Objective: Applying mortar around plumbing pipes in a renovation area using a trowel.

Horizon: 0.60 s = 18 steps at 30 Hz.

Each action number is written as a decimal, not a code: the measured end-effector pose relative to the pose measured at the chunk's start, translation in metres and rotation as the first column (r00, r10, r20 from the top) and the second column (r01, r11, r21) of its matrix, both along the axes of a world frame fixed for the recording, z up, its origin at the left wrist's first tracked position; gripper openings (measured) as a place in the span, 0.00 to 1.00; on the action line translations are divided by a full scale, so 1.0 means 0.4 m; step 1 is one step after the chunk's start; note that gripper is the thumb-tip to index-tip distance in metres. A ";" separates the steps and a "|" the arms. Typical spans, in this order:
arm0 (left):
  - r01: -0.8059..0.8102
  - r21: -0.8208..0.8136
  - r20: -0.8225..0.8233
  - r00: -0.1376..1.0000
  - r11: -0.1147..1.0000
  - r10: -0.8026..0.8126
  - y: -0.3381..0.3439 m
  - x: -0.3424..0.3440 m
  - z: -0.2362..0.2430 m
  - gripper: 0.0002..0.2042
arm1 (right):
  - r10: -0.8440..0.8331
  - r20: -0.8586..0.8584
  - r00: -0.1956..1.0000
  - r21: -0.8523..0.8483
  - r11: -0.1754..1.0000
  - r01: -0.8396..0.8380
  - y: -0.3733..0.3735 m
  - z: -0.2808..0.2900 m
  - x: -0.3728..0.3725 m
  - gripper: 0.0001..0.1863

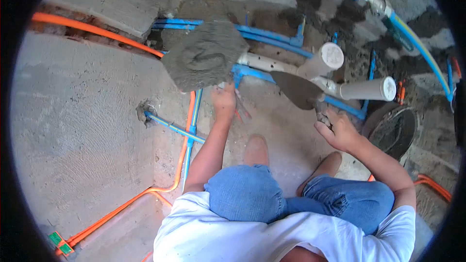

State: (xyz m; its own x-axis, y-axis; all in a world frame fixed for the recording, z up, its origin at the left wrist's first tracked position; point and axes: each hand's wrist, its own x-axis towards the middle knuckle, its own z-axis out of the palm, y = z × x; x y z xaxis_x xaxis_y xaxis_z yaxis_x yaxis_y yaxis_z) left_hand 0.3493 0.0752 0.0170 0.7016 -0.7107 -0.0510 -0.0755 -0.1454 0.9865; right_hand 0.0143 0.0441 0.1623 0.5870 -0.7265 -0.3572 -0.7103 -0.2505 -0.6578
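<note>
My left hand (224, 101) is closed under the near edge of a plasterer's hawk (180, 86), held out over the floor by the wall. Grey wet mortar (206, 53) is spread across its top, with a curled ridge in the middle. In my right hand (342, 130) I grip the handle of a pointed trowel (295, 89). Its dark grey blade points up and left, apart from the hawk. Just below my left hand shows a thin tool with reddish ends (243, 109), whose kind I cannot make out.
White capped drain pipes (371, 89) and blue water pipes (272, 39) run along the wall ahead. A dark bucket (373, 120) stands to my right. Orange conduit (187, 140) crosses blue pipe (167, 125) on the left. A blue-yellow pipe (420, 43) curves down at upper right.
</note>
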 end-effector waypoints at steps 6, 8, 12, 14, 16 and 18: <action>0.210 0.150 -0.152 0.971 0.966 -0.187 -0.031 -0.030 0.118 0.07 | 0.265 0.042 0.963 -0.558 0.806 -0.198 -0.080 0.154 0.183 0.19; 0.235 0.064 -0.062 0.971 0.970 -0.231 -0.053 -0.044 0.147 0.07 | 0.301 -0.043 0.953 -0.633 0.730 -0.259 -0.085 0.152 0.250 0.19; 0.341 0.064 0.437 0.835 0.938 -0.334 -0.052 -0.071 0.217 0.07 | 0.274 -0.245 0.930 -0.752 0.552 -0.360 -0.143 0.167 0.282 0.18; 0.345 0.193 0.682 0.626 0.918 -0.379 0.008 -0.061 0.175 0.08 | 0.216 -0.188 0.958 -0.811 0.516 -0.276 -0.165 0.198 0.288 0.16; 0.373 0.220 0.937 0.177 0.902 -0.301 0.045 -0.072 0.174 0.08 | 0.207 -0.138 0.969 -0.766 0.598 -0.237 -0.162 0.231 0.293 0.14; 0.364 0.292 0.653 0.599 0.884 -0.462 0.028 -0.098 0.230 0.07 | 0.188 -0.040 0.981 -0.571 0.802 -0.177 -0.162 0.231 0.304 0.13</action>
State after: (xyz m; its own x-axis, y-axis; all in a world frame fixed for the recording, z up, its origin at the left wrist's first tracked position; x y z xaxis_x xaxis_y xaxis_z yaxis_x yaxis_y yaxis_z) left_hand 0.3100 0.0862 0.1089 0.1981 -0.9562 0.2155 -0.8013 -0.0313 0.5975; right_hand 0.1357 -0.0208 0.2548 0.7316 -0.6745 0.0986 -0.6030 -0.7079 -0.3678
